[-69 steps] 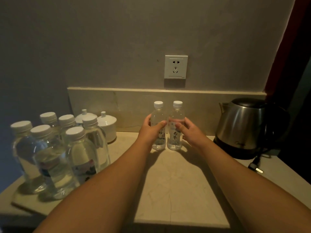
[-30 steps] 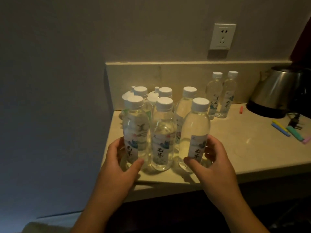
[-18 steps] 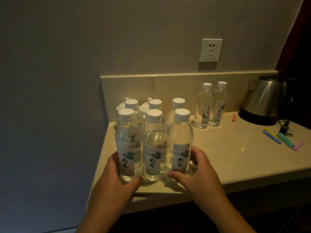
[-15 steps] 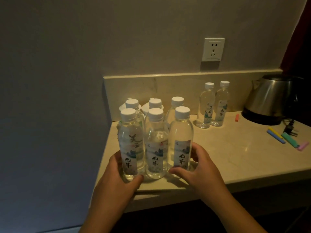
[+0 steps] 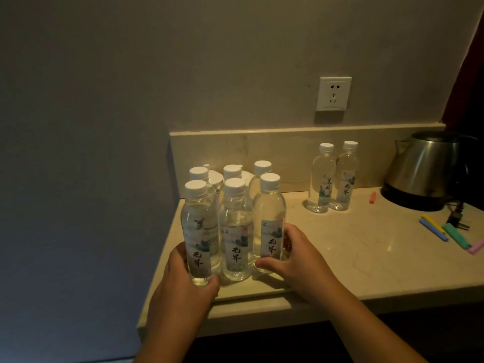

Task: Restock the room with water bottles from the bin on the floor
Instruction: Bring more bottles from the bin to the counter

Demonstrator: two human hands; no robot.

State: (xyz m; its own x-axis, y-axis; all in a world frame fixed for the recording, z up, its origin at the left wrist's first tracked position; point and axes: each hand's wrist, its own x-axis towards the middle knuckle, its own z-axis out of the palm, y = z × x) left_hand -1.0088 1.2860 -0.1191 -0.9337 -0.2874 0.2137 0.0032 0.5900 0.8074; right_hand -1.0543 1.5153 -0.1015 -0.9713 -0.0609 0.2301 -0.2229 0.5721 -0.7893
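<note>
Several clear water bottles with white caps stand bunched at the left end of the beige counter [image 5: 366,263]. My left hand [image 5: 183,284] wraps the base of the front left bottle [image 5: 198,231]. My right hand [image 5: 296,258] grips the front right bottle [image 5: 269,221] low down, thumb in front. The front middle bottle [image 5: 235,231] stands between them, touching both. Two more bottles [image 5: 332,179] stand side by side against the backsplash, apart from my hands. The bin on the floor is not in view.
A steel kettle [image 5: 427,169] sits at the right, its plug [image 5: 457,218] lying on the counter. Coloured markers [image 5: 445,231] and a small orange piece [image 5: 372,197] lie nearby. White lidded cups [image 5: 217,176] hide behind the bunch. A wall socket [image 5: 333,94] is above.
My hands left the two bottles at the backsplash and came to the bunch at the left. They closed in on its front row, squeezing the bottles together; the view shifted left.
</note>
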